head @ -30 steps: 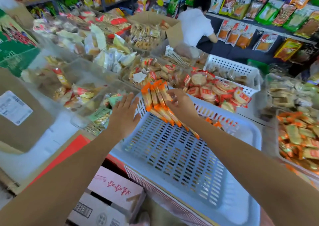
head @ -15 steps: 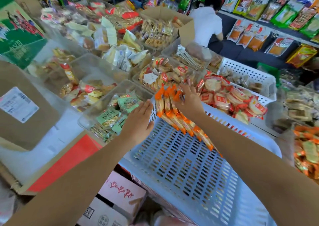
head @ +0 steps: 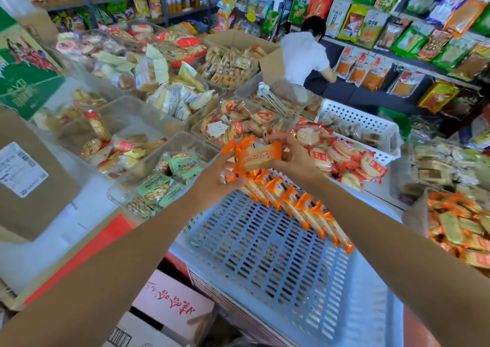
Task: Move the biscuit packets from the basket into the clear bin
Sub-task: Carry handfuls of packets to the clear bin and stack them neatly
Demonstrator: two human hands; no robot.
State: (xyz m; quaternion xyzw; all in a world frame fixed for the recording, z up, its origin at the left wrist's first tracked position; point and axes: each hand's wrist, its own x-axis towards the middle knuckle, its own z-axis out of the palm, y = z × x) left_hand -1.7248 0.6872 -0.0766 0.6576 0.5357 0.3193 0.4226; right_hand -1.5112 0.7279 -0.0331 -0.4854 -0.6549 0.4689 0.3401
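A grey slotted basket (head: 265, 253) lies in front of me. A row of orange biscuit packets (head: 299, 208) leans along its far right side. Both hands hold a small bunch of orange packets (head: 258, 157) above the basket's far edge. My left hand (head: 217, 182) grips the bunch from below on the left. My right hand (head: 291, 155) pinches it on the right. A clear bin (head: 419, 214) at the right edge holds several more orange packets. Another clear bin (head: 127, 184) left of my hands holds green packets.
Clear bins of wrapped snacks crowd the table behind, and a white basket (head: 358, 123) sits at the back right. A brown carton (head: 29, 177) stands at left, boxes (head: 169, 301) below the basket. A person in a white shirt (head: 305, 54) bends at the far shelves.
My left hand has come off the basket's rim and joined my right hand on the packets. The bunch has been lifted and turned flat toward me.
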